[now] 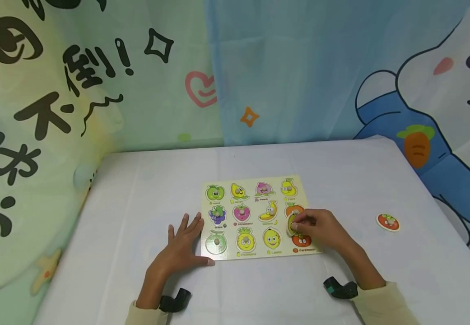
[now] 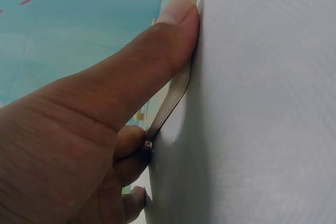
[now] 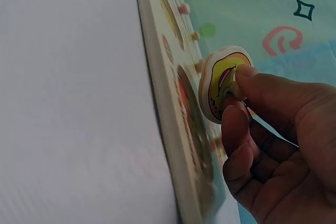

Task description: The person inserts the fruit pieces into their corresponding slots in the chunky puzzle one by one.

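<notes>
My right hand [image 1: 320, 228] pinches a small yellow fruit puzzle piece [image 3: 212, 90] by its knob, thumb against fingertips. The piece has a smiling face and a pale rim; it is tilted over the right side of the fruit peg puzzle board [image 1: 255, 230]. In the right wrist view it stands clear of the board's face. Below it on the board is a red-orange persimmon picture [image 1: 301, 241], partly covered in the head view. My left hand [image 1: 182, 248] has its fingers spread along the board's left edge, with the thumb pressing at the near-left corner.
A loose red-orange puzzle piece [image 1: 388, 222] lies on the white tablecloth [image 1: 352, 180] right of the board. Several knobbed fruits fill the board, among them a green apple [image 1: 216, 193] and a banana [image 1: 268, 211]. Patterned curtains [image 1: 279, 67] stand behind the table.
</notes>
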Demonstrator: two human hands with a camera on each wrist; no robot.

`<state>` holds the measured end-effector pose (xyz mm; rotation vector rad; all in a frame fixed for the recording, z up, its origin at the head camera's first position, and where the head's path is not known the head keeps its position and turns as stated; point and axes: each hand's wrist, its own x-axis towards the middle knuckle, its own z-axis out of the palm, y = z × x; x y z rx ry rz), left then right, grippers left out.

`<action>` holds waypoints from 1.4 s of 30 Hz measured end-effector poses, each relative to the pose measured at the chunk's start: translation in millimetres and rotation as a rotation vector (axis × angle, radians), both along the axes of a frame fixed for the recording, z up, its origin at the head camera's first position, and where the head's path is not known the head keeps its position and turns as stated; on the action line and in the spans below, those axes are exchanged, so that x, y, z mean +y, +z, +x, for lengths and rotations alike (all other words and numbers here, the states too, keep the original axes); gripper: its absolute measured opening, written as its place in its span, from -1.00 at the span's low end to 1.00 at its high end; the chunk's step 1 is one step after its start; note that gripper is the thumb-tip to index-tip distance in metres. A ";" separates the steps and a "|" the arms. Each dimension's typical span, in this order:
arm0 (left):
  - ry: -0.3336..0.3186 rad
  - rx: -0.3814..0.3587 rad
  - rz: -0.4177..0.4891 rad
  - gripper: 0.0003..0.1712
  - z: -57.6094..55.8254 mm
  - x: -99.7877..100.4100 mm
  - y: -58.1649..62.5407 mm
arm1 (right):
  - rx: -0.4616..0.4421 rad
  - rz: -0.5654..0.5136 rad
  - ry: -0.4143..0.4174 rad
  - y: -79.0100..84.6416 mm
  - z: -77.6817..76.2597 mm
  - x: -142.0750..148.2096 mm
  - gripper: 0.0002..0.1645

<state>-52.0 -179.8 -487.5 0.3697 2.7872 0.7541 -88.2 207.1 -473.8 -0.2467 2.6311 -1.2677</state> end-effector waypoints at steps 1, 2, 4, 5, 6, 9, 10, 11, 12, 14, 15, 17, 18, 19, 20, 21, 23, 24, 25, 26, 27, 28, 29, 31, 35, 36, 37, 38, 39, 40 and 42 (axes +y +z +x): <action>0.002 -0.004 0.000 0.37 0.1 -0.1 0.0 | -0.003 -0.005 0.010 0.0 0.0 -2.6 -0.81; 0.002 -0.004 0.001 0.37 0.2 -0.1 0.0 | -0.009 -0.012 0.020 0.2 0.1 -4.9 -0.82; 0.001 0.000 0.004 0.37 0.2 -0.4 -0.3 | -0.008 -0.020 0.042 0.4 0.3 -9.1 -0.82; 0.002 0.000 0.004 0.37 0.2 -0.5 -0.4 | -0.009 -0.022 0.047 0.4 0.5 -11.1 -0.82; 0.004 -0.004 0.003 0.37 0.2 -0.6 -0.3 | -0.007 -0.023 0.053 0.5 0.8 -13.2 -0.82; 0.002 0.004 0.008 0.37 0.1 -0.7 -0.4 | -0.008 -0.017 0.070 0.0 1.6 -18.6 -0.84; 0.002 0.003 0.008 0.37 0.1 -0.6 -0.2 | -0.010 -0.014 0.075 -0.1 2.1 -20.2 -0.85; 0.001 0.002 0.010 0.37 0.0 -0.6 -0.2 | -0.010 -0.008 0.076 -0.2 2.3 -21.8 -0.86; 0.001 0.001 0.011 0.37 0.0 -0.5 -0.1 | -0.009 -0.005 0.078 -0.4 2.5 -23.1 -0.87; 0.000 0.003 0.017 0.36 -0.1 -0.1 0.5 | -0.006 0.000 0.085 -0.7 2.4 -24.8 -0.88; 0.001 -0.001 0.017 0.36 -0.1 0.0 0.6 | -0.002 0.000 0.091 -0.8 2.4 -25.4 -0.88; 0.002 -0.006 0.020 0.36 0.1 0.2 1.2 | -0.005 -0.007 0.098 -0.8 2.2 -26.8 -0.88; 0.002 -0.007 0.020 0.36 0.2 0.2 1.5 | -0.010 -0.014 0.106 -0.8 2.3 -27.3 -0.88; 0.003 -0.007 0.019 0.36 0.3 0.3 1.7 | -0.015 -0.019 0.116 -0.7 2.3 -27.9 -0.88; 0.003 -0.008 0.018 0.36 0.3 0.3 1.8 | -0.019 -0.024 0.125 -0.8 2.4 -28.7 -0.88; 0.002 -0.009 0.015 0.36 0.3 0.3 2.0 | -0.023 -0.026 0.134 -0.8 2.5 -29.6 -0.88; 0.004 -0.012 0.012 0.36 0.3 0.5 2.4 | -0.034 -0.030 0.154 -1.7 2.5 -31.1 -0.88; 0.004 -0.013 0.010 0.37 0.2 0.6 2.6 | -0.036 -0.029 0.165 -2.0 2.6 -31.9 -0.88; 0.004 -0.013 0.009 0.37 0.1 0.7 2.7 | -0.035 -0.027 0.174 -2.3 2.8 -32.6 -0.88; 0.005 -0.014 0.008 0.37 0.0 0.8 2.7 | -0.035 -0.025 0.182 -2.5 2.9 -33.2 -0.89; 0.005 -0.013 0.009 0.37 -0.1 0.9 2.5 | -0.033 -0.022 0.187 -2.8 3.1 -33.6 -0.89; 0.005 -0.014 0.008 0.37 -0.3 0.9 2.4 | -0.029 -0.019 0.191 -2.9 3.3 -33.9 -0.89; 0.004 -0.013 0.007 0.38 -0.4 0.9 2.2 | -0.023 -0.015 0.195 -2.8 3.4 -34.1 -0.89; 0.003 -0.011 0.004 0.38 -0.6 0.9 2.0 | -0.009 -0.005 0.200 -2.3 3.8 -34.6 -0.89; 0.003 -0.010 -0.007 0.38 -0.5 0.8 2.7 | 0.026 0.007 0.219 -1.2 4.1 -37.1 -0.89; 0.005 -0.011 -0.009 0.38 -0.4 0.8 3.0 | 0.037 0.008 0.226 -0.8 4.4 -38.4 -0.89; 0.006 -0.010 -0.011 0.38 -0.3 0.8 3.2 | 0.044 0.007 0.232 -0.8 4.6 -39.6 -0.89; 0.008 -0.010 -0.009 0.38 -0.3 0.8 3.3 | 0.056 0.013 0.236 -1.0 4.9 -41.0 -0.90; 0.010 -0.011 -0.006 0.37 -0.2 0.9 3.4 | 0.065 0.019 0.241 -1.0 5.2 -42.3 -0.91; 0.010 -0.012 -0.005 0.37 -0.1 1.0 3.3 | 0.070 0.024 0.239 -1.3 5.7 -43.8 -0.91; 0.010 -0.016 -0.001 0.37 0.3 1.3 3.1 | 0.070 0.038 0.231 -1.8 6.8 -46.2 -0.92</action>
